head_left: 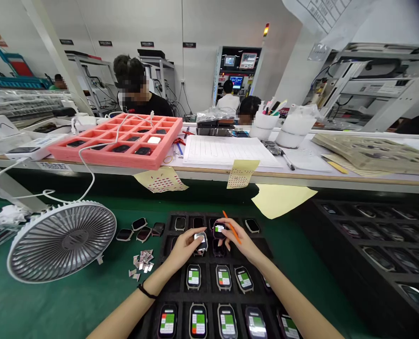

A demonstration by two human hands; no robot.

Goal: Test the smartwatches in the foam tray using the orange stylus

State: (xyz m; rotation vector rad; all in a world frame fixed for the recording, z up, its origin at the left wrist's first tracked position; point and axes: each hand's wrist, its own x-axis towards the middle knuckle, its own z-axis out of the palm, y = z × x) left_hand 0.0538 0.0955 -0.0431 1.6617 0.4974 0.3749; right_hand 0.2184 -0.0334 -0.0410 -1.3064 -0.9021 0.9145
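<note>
Hands nearly together above a black tray (209,297), left hand (181,248) gripping a silver watch (200,241), right hand (232,238) pinching a dark watch (219,230) and an orange stylus (232,227), more watches (193,277) filling the tray's slots.

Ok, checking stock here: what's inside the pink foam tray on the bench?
The pink foam tray holds dark watch-like devices and one white item; its raised walls hide some compartment floors.
</note>
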